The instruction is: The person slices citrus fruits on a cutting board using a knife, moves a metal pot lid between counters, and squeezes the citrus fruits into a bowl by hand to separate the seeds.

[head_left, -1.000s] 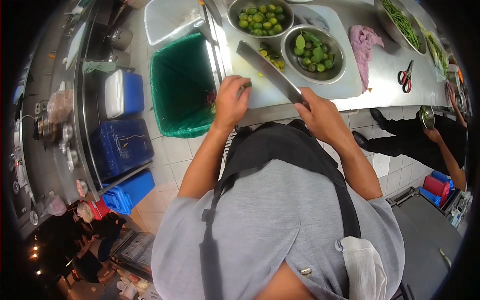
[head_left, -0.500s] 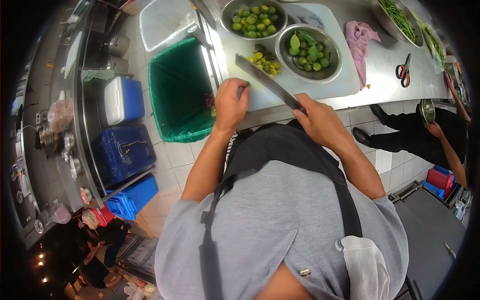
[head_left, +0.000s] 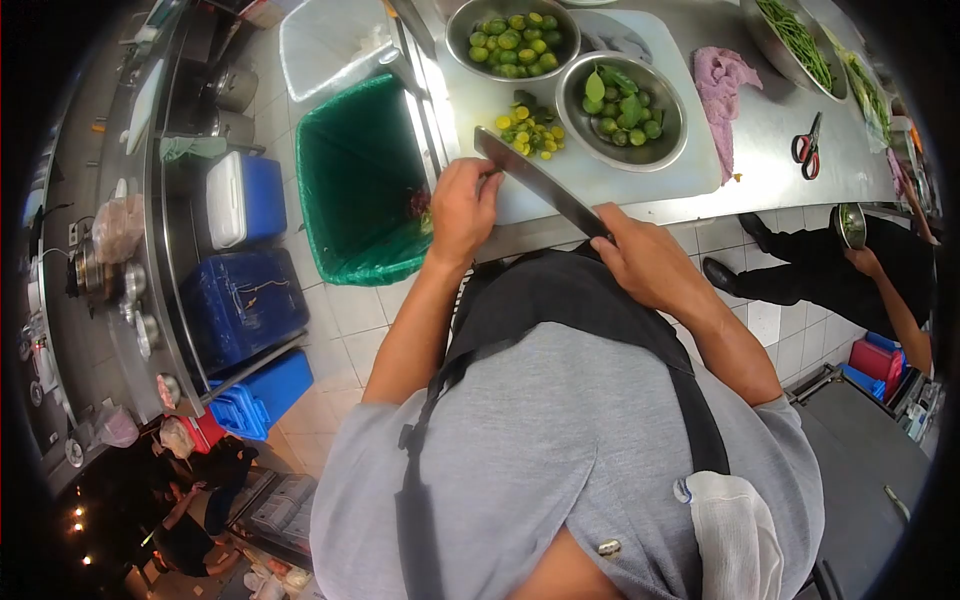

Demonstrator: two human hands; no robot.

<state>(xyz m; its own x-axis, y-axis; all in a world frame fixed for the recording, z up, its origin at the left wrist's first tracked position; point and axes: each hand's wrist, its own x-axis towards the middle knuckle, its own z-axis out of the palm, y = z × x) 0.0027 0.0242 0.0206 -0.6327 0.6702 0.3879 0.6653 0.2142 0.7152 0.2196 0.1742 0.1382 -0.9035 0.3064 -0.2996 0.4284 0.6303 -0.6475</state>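
Note:
My right hand [head_left: 640, 255] is closed round the handle of a large knife [head_left: 540, 185], whose blade slants up and left over the cutting board's front edge. Beside the blade's tip, my left hand [head_left: 463, 210] is closed, its fingers pinched on something small that the knife and fingers hide. Small yellow and green cut fruit pieces [head_left: 530, 133] lie on the white cutting board [head_left: 690, 150]. Behind them is a steel bowl [head_left: 462, 60] of small green limes. A second steel bowl [head_left: 672, 135] to its right holds limes and leaves.
A green-lined bin [head_left: 345, 170] stands left of the counter. A pink cloth [head_left: 718, 100], red-handled scissors [head_left: 808, 150] and a bowl of green beans [head_left: 795, 50] are to the right. A co-worker in black trousers [head_left: 810, 270] holds a small bowl [head_left: 852, 225] at far right.
The knife and my right hand have moved down toward me. The blade has come away from the cut pieces and its tip is now by my left fingers.

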